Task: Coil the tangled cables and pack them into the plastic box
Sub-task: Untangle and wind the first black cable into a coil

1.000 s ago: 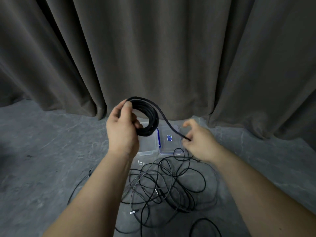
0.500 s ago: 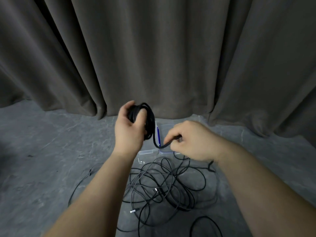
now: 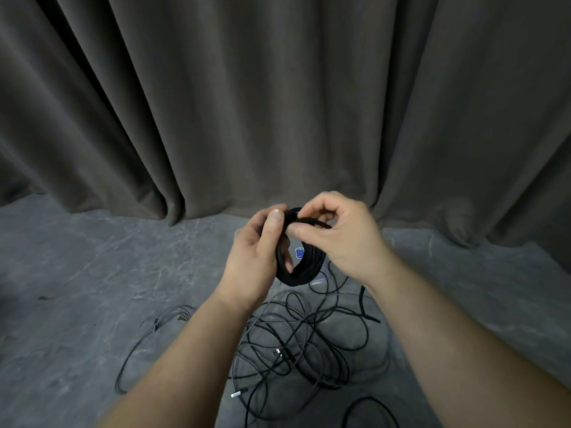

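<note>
the left hand grips the black coil while the right hand pinches its loose strand on top, so the winding step seems near its end, and the next move probably needs tucking this end before the plastic box.

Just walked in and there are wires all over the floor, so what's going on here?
A person is coiling cables. The left hand grips a black coil held up in front of a grey curtain, while the right hand pinches a strand at the coil's top. A tangle of loose cables lies on the grey floor below. The plastic box is mostly hidden behind the hands; the coil is not in it yet.
</note>
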`<state>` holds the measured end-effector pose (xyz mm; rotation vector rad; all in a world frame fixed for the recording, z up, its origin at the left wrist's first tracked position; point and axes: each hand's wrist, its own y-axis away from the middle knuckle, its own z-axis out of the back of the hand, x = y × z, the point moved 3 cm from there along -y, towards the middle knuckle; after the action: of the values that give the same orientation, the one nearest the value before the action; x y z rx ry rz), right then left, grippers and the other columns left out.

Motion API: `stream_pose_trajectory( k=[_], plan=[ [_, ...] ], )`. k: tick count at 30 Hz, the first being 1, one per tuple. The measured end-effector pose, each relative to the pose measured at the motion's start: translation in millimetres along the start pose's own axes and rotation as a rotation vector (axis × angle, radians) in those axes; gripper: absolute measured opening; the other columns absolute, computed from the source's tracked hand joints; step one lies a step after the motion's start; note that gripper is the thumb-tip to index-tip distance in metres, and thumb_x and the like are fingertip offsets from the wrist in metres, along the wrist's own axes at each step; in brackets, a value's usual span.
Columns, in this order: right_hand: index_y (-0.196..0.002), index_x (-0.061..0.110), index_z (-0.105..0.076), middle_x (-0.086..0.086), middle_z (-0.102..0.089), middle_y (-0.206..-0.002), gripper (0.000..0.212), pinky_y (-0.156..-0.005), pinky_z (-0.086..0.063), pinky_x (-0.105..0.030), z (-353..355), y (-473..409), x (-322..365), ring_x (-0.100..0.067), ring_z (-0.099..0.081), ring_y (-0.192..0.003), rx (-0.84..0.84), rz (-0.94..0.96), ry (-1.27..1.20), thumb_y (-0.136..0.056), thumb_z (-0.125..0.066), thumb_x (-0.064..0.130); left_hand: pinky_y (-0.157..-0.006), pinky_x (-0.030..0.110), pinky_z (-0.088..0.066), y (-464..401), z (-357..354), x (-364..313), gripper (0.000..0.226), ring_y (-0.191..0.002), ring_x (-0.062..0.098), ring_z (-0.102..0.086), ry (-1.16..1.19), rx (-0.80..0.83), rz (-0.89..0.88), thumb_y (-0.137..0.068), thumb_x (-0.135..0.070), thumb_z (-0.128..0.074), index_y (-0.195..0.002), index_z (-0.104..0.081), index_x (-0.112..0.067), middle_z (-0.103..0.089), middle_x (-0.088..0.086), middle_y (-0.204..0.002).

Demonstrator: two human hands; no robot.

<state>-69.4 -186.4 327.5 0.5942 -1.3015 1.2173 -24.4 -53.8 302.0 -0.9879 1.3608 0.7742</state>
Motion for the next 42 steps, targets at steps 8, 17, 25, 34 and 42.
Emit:
stream_pose_trajectory(
  k=[8, 17, 25, 34, 42],
  plan=[
    [-0.083, 0.033, -0.068, 0.011, -0.056, -0.090, 0.019, -0.079, -0.043, -0.010, 0, 1, -4, 0.002, -0.059, -0.085, -0.004, 0.102, 0.074, -0.076, -0.080, 0.020, -0.050, 0.026, -0.038, -1, 2, 1, 0.043, -0.044, 0.013, -0.044, 0.037, 0.030, 0.000, -0.085, -0.050, -0.053, -0.112, -0.062, -0.017, -0.048, -0.007, -0.053],
    [-0.081, 0.021, -0.073, -0.001, -0.068, -0.082, 0.012, -0.070, -0.048, -0.013, -5, -1, -12, 0.000, -0.063, -0.073, -0.141, 0.019, -0.093, -0.076, -0.079, 0.012, -0.050, 0.024, -0.039, -1, 2, -1, 0.032, -0.043, 0.013, -0.043, 0.030, 0.009, 0.001, -0.083, -0.027, -0.063, -0.114, -0.059, -0.023, -0.047, -0.004, -0.048],
    [-0.076, 0.027, -0.069, 0.007, -0.070, -0.070, 0.021, -0.069, -0.054, -0.025, 2, -3, -26, -0.006, -0.065, -0.068, -0.306, -0.049, -0.074, -0.084, -0.070, 0.007, -0.051, 0.028, -0.034, -3, 7, -7, 0.017, -0.041, 0.011, -0.037, 0.125, -0.149, -0.017, -0.098, -0.013, -0.052, -0.113, -0.059, -0.017, -0.044, -0.010, -0.047],
    [-0.084, 0.027, -0.071, -0.002, -0.072, -0.083, 0.017, -0.071, -0.054, -0.028, -9, -1, -29, -0.010, -0.068, -0.073, -0.231, 0.026, 0.009, -0.086, -0.069, 0.010, -0.051, 0.027, -0.032, -2, 7, -11, 0.013, -0.041, 0.009, -0.037, 0.162, -0.194, -0.040, -0.099, -0.018, -0.050, -0.109, -0.059, -0.020, -0.043, -0.011, -0.047],
    [-0.105, 0.021, -0.074, 0.008, -0.065, -0.085, 0.021, -0.075, -0.050, -0.018, -12, 3, -30, -0.003, -0.063, -0.079, -0.264, 0.150, 0.240, -0.090, -0.059, 0.018, -0.048, 0.025, -0.033, -2, 3, -10, 0.018, -0.040, 0.010, -0.036, 0.215, -0.147, -0.033, -0.095, -0.018, -0.056, -0.113, -0.059, -0.015, -0.044, -0.008, -0.049]
  ],
)
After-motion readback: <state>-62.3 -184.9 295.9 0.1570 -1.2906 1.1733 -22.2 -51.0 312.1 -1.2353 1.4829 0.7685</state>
